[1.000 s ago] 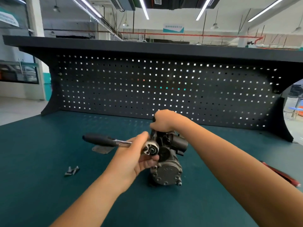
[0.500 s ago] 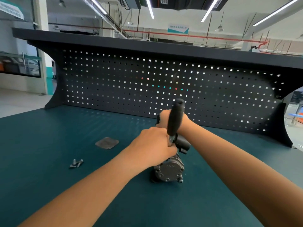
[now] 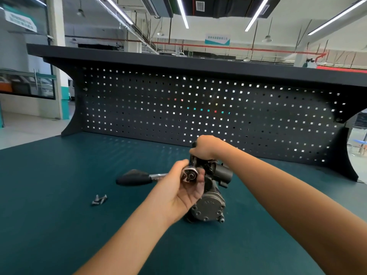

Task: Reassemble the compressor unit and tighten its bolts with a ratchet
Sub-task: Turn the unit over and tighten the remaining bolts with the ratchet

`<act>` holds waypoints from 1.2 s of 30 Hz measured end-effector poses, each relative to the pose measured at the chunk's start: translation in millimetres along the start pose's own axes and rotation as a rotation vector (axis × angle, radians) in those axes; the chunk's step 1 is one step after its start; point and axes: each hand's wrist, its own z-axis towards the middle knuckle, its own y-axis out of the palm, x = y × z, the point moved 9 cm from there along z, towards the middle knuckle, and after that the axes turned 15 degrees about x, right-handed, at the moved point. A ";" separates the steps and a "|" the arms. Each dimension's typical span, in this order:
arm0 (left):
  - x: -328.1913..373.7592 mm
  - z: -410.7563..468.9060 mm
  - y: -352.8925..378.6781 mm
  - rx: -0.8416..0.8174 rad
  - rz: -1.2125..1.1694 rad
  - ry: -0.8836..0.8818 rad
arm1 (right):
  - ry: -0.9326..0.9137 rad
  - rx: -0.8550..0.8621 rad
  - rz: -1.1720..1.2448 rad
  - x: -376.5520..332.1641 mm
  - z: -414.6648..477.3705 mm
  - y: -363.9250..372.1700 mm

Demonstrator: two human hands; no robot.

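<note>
Evidently the right hand [image 3: 204,148] clamps over the top of the compressor unit [image 3: 208,207] so that the body cannot twist while torque goes in; the unit stands near the middle of the teal bench mat [image 3: 59,215] with its round bolted end cap facing the camera. The left hand [image 3: 178,192] is curled round the head of the ratchet [image 3: 133,178], thumb and fingers cupping it against the unit's upper left side, probably to keep the socket seated on a bolt that is hidden from view. The black handle sticks out to the left, roughly level and above the mat, and nothing grips it, so the tool looks to be getting seated or reset rather than pulled. A few loose bolts [image 3: 99,199] lie together on the mat, well apart to the left, likely waiting their turn. Swing room for the handle is open to the left and front, while the pegboard back panel [image 3: 198,116] stands well behind the unit
</note>
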 end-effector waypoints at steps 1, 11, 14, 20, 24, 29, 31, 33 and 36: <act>4.0 1.3 2.6 0.013 0.112 0.060 | 0.014 0.013 0.016 3.0 -0.8 -0.6; 29.8 3.5 31.1 0.031 1.388 0.719 | -0.063 0.017 -0.002 -1.3 -6.6 -5.1; 29.7 8.7 16.7 0.060 1.163 0.565 | -0.014 0.206 0.318 11.5 -18.9 -25.3; 40.0 11.6 -0.9 0.175 1.366 0.701 | 0.165 0.191 0.877 84.3 -84.8 -1.6; 43.7 12.6 -3.3 0.211 1.399 0.751 | 0.257 0.059 1.115 93.4 -102.1 39.0; 41.0 16.9 -9.8 0.233 1.262 0.708 | 0.315 0.171 1.257 92.9 -103.6 56.0; 40.1 17.5 -13.7 0.252 1.240 0.704 | 0.316 0.229 1.287 92.7 -104.7 58.0; 40.4 18.9 -16.3 0.267 1.215 0.707 | 0.304 0.266 1.304 91.2 -105.0 57.2; 35.9 21.1 -16.3 0.237 1.186 0.688 | 0.333 0.334 1.320 95.3 -105.2 55.5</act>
